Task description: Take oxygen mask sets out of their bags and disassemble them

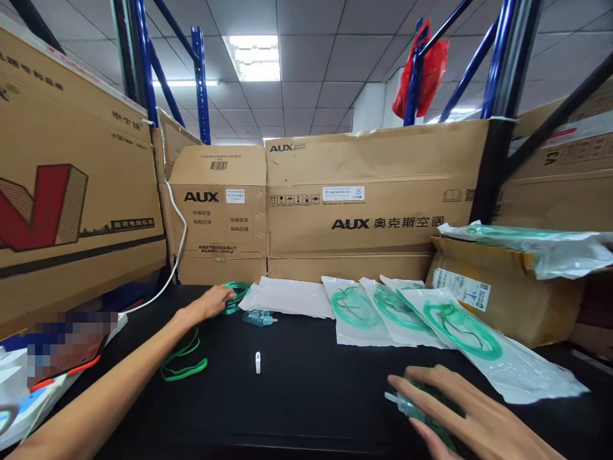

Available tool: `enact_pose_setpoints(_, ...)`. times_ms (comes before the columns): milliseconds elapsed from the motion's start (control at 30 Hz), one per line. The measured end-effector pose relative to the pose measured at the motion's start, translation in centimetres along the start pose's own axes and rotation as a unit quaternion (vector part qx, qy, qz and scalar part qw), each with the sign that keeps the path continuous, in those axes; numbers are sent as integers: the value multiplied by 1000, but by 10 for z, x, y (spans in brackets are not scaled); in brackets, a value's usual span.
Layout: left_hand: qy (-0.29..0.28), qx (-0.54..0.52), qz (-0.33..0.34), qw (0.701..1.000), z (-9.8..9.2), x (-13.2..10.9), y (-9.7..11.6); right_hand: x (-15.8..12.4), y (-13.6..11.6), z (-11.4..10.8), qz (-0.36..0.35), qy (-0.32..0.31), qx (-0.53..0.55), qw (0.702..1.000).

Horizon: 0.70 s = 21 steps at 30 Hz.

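My left hand reaches to the back of the black table, its fingers closed on a coil of green tubing. A clear greenish plastic oxygen mask lies just right of that coil. At the front right, my right hand curls over another clear greenish mask; its pale connector sticks out to the left, and the palm hides most of the rest. Green elastic strap lies loose beside my left forearm. Near the table's middle is a small white clip-like piece.
Several clear bags with coiled green tubing lie at the back right, beside a white sheet or bag. An open carton carries more bags. Large cardboard boxes wall the back. A white cable hangs left, above a phone-like device.
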<state>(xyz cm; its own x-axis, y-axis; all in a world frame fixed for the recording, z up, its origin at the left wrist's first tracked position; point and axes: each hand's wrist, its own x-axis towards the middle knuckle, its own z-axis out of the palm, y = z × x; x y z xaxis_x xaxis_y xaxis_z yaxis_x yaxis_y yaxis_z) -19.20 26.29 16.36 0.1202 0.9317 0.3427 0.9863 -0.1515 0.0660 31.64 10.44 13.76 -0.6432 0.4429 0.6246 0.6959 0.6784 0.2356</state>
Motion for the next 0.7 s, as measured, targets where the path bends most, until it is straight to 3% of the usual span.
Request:
enact_pose_setpoints(133, -83, 12, 25, 996, 29, 12, -10, 6, -8, -5, -22, -16, -13, 1000)
enact_pose_setpoints(300, -116, 43, 10, 992, 35, 27, -14, 16, -18, -7, -33, -6, -33, 999)
enact_pose_setpoints(467, -85, 60, 17, 994, 29, 23, -8, 19, -24, -7, -35, -13, -27, 999)
enact_pose_setpoints(700, -24, 44, 103, 993, 20, 23, 23, 19, -31, -4, -27, 2, -9, 1000)
